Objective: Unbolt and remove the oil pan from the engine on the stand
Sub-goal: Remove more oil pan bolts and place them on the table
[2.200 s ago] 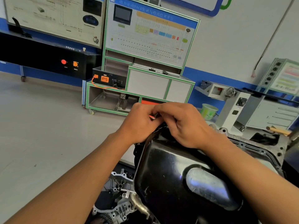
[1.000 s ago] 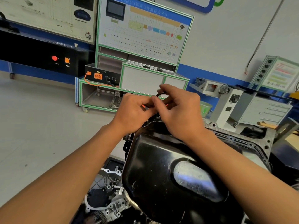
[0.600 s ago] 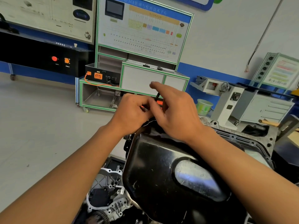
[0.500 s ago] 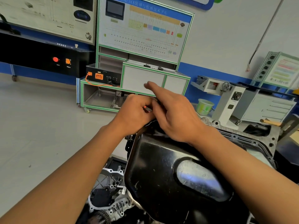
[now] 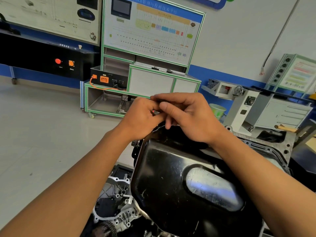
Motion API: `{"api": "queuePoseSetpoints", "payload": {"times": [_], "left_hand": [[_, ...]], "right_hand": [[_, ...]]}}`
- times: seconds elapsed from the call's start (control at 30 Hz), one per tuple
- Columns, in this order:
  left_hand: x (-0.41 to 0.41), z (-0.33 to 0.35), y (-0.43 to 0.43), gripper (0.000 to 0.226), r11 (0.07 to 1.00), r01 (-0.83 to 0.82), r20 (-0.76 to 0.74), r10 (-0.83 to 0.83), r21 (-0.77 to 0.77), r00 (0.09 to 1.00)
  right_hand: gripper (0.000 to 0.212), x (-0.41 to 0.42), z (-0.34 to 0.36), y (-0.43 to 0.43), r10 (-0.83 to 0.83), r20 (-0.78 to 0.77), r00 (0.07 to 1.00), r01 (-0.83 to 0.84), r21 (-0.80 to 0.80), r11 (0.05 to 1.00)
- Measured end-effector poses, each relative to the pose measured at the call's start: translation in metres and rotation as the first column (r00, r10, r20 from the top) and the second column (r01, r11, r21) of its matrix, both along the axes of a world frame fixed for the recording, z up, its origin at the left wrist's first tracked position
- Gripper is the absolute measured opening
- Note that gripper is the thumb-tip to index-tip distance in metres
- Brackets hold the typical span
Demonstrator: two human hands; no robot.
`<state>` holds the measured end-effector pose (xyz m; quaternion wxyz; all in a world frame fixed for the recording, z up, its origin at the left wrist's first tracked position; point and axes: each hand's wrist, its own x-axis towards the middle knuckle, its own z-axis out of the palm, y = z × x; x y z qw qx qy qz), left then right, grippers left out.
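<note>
1. The black oil pan lies on top of the upturned engine and covers its near and middle part. At the far right corner the grey flange of the engine, with its bolt holes, is bare.
2. Both hands meet at the far edge of the pan. The right hand pinches a small dark tool between thumb and forefinger. The left hand has its fingers curled around the lower part of it, where a red spot shows. The bolt itself is hidden under the fingers.
3. The step in hand seems to be the unbolting at this far edge, and the pan is not yet lifted.
4. The next move probably calls for turning the tool straight on the bolt head without slipping, then keeping the loose bolt from falling into the engine.
5. Around the engine there is a pale floor. Behind stand a green-framed training board, a black cabinet with red and orange buttons, a green bucket and a grey drawer cabinet.
</note>
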<state>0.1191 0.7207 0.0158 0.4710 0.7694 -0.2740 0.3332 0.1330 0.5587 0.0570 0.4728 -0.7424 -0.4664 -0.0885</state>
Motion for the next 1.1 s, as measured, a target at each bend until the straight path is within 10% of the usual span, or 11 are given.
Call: {"api": "queuePoseSetpoints", "payload": {"times": [0.37,0.67,0.9,1.1], "left_hand": [[0.014,-0.005,-0.002,0.020,0.990,-0.111,0.104,0.119,-0.082,0.987],[0.011,-0.002,-0.003,0.015,0.996,-0.008,-0.056,0.003,-0.087,0.998],[0.010,-0.003,-0.002,0.028,0.997,-0.033,-0.051,0.029,-0.072,0.998],[0.008,-0.003,-0.003,0.021,0.997,-0.060,-0.044,0.058,-0.048,0.997]], "right_hand": [[0.011,0.005,-0.001,0.000,-0.125,0.065,0.990,0.119,0.092,0.989],[0.013,0.009,0.011,0.005,0.012,-0.322,0.947,0.069,0.239,0.968],[0.049,0.005,0.009,0.029,-0.153,-0.264,0.952,0.202,0.172,0.964],[0.023,0.001,0.007,0.026,-0.157,-0.387,0.909,0.241,0.178,0.954]]}}
